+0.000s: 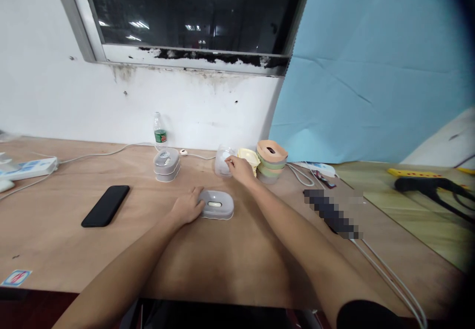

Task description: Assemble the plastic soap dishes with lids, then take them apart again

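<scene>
A grey oval lid [221, 212] with a pale strip in its centre recess lies flat on the table. My left hand [190, 206] is closed about its left end, with fingers behind and thumb at the side. Farther back, my right hand [241, 169] reaches to a clear plastic container [220, 166], fingertips pinched together at its right side. Something whitish shows by those fingertips, too small to make out. Pale yellow frilled pieces [249, 156] sit just behind my right hand. Beside them stands a stack of orange and green lids [272, 158].
Grey lids [166, 170] are stacked at the left, before a plastic bottle [160, 133]. A black phone [106, 206] lies nearer. A white power strip [35, 168] sits far left. At right are a pixelated dark object [330, 212], white cables [393, 284] and another strip [322, 169].
</scene>
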The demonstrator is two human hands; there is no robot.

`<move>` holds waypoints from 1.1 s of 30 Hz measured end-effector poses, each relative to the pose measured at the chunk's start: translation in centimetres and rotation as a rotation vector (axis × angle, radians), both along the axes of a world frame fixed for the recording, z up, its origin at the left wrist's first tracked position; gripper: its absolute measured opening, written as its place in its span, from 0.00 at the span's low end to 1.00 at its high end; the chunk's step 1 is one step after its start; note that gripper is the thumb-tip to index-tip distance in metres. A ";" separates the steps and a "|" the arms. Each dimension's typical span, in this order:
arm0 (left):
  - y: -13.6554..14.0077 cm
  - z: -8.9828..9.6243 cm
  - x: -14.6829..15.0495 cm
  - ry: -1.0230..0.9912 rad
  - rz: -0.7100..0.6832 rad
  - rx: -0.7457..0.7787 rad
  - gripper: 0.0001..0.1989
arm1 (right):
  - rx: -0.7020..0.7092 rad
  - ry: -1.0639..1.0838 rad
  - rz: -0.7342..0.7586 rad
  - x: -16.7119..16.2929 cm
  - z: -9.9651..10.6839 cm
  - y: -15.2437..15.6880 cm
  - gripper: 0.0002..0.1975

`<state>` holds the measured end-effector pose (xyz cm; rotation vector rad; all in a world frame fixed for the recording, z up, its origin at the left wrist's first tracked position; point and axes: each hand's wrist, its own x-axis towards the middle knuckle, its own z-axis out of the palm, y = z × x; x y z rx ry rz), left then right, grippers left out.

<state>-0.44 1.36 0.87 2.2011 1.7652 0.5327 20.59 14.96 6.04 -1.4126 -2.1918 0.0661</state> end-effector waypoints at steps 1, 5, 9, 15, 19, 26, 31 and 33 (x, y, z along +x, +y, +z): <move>0.0 0.0 0.0 0.003 0.002 -0.004 0.23 | -0.001 -0.015 0.007 0.1 -0.1 0.0 0.14; -0.1 0.2 0.1 0.010 0.008 -0.011 0.22 | 0.002 -0.059 0.014 0.3 -0.1 -0.1 0.15; -0.2 0.4 0.0 0.006 0.002 -0.015 0.22 | 0.000 -0.046 -0.035 0.1 0.2 0.0 0.11; -0.3 0.3 0.0 -0.056 0.028 -0.015 0.27 | 0.132 0.213 -0.076 0.4 0.3 -2.3 0.10; -0.6 0.9 0.0 -0.182 0.064 0.145 0.30 | 0.093 0.532 0.094 1.7 -1.8 -6.9 0.15; -1.1 2.2 -0.4 -0.276 -0.023 0.339 0.26 | -0.228 0.740 0.200 2.9 -5.4 -11.9 0.17; -0.9 2.5 -0.4 -0.187 0.056 0.252 0.25 | -0.262 0.571 0.137 2.6 -6.0 -10.5 0.23; -0.8 2.4 -0.4 -0.149 0.066 0.204 0.23 | -0.295 0.503 0.124 2.6 -6.2 -10.1 0.25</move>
